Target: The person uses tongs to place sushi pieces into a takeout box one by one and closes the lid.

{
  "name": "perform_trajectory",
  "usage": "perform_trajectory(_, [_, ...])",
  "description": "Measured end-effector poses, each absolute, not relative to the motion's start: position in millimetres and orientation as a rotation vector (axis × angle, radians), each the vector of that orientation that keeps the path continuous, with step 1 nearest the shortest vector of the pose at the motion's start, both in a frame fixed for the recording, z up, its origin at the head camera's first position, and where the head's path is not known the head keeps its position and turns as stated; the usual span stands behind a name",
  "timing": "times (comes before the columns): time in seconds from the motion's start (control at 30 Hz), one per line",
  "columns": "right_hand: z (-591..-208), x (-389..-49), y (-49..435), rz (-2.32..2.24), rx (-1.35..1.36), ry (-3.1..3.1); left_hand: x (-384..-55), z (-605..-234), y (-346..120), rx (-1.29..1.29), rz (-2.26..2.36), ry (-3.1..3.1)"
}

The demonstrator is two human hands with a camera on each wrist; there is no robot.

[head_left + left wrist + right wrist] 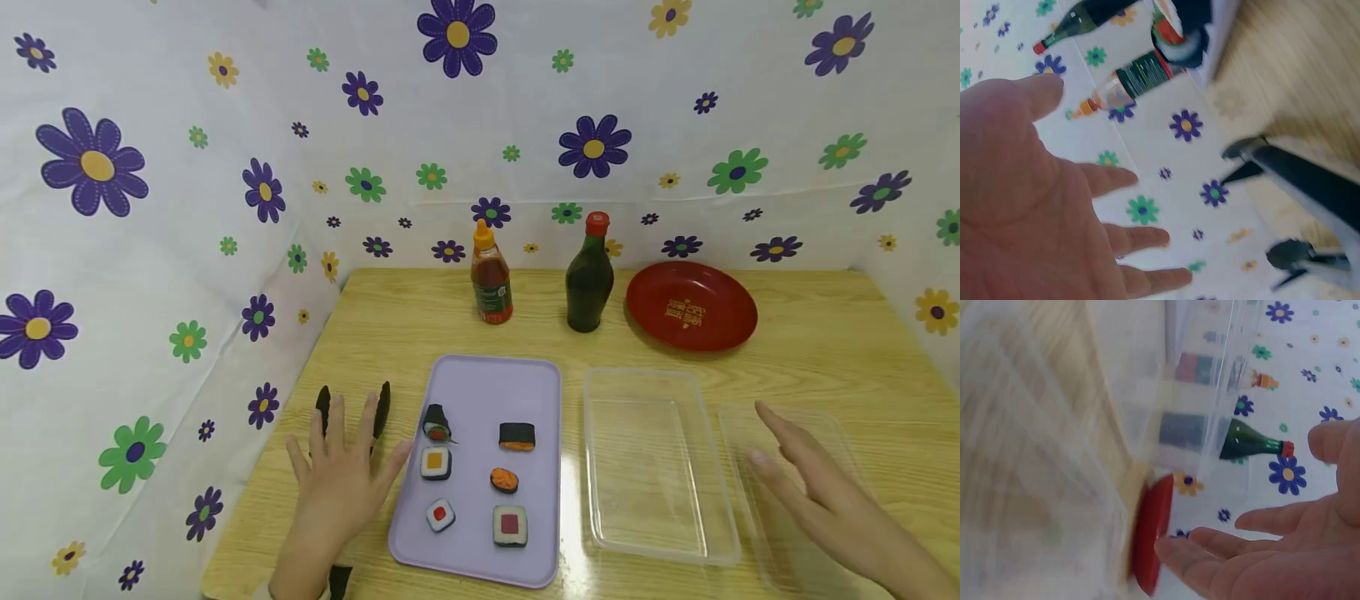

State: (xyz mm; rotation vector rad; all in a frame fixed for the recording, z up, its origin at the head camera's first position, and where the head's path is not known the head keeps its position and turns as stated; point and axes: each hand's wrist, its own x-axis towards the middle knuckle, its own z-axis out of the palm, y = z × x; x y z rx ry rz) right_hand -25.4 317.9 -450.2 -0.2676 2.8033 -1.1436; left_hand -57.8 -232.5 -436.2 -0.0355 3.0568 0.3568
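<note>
My left hand (pixel 337 479), fingers spread and holding nothing, hovers over a pair of black-tipped tongs (pixel 382 408) on the table; its palm partly hides them. Both dark tong tips (pixel 1288 253) show in the left wrist view. Fingers extended, my right hand (pixel 825 500) is above a clear plastic lid (pixel 750 475) and grips nothing. A lilac tray (pixel 495 383) between the hands carries several sushi pieces, among them a dark-wrapped hand roll (pixel 437 422) and an orange-topped piece (pixel 504 479). Beside the tray lies a clear plastic container (pixel 645 475), with nothing in it.
At the back stand a sauce bottle with an orange cap (pixel 492 283) and a green bottle with a red cap (pixel 590 279). To their right is a red oval plate (pixel 720 321). Flower-patterned cloth (pixel 525 100) hangs behind and at both sides of the wooden table (pixel 817 333).
</note>
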Motion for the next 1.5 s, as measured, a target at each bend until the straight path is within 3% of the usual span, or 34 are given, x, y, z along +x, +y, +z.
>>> perform_trajectory(0.2, [-464,-34,310,-1.343,-0.289,2.625,-52,-433,-254,-0.349,0.352,2.881])
perform_trajectory(0.4, [-463,-40,304,-1.499,-0.134,2.345,-50,-441,-261,-0.482,0.333,2.778])
perform_trajectory(1.1, [-470,-43,299,-1.642,-0.221,2.292,-51,-458,-286,-0.392,0.566,2.672])
perform_trajectory(1.5, [-469,-41,296,-1.673,-0.172,2.282,-60,-450,-290,-0.577,0.552,2.817])
